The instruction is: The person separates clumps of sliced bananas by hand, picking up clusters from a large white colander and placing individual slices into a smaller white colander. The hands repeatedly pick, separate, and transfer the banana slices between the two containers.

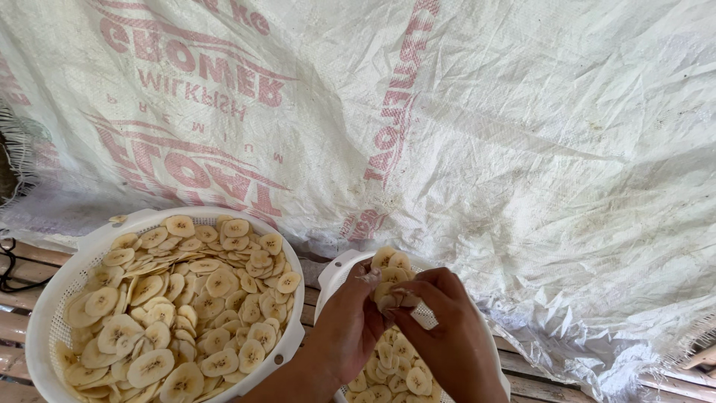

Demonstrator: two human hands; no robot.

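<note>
Your left hand [344, 325] and right hand [447, 336] met over the small white basket [332, 277] at 6 o'clock. Fingers on both were pinched narrow on a clump of banana slices [388, 287]: thin, pale, roughly round, stuck together. More loose slices lay in that basket below your hands. At 8 o'clock sat the big round perforated plastic basket [52, 298], heaped with the same slices, its rim just beside the small one. Both rested on wooden slats [19, 298]. From 10 to 3 o'clock the crinkled white woven sheet [537, 149] lay bare, with a frayed edge at right.
</note>
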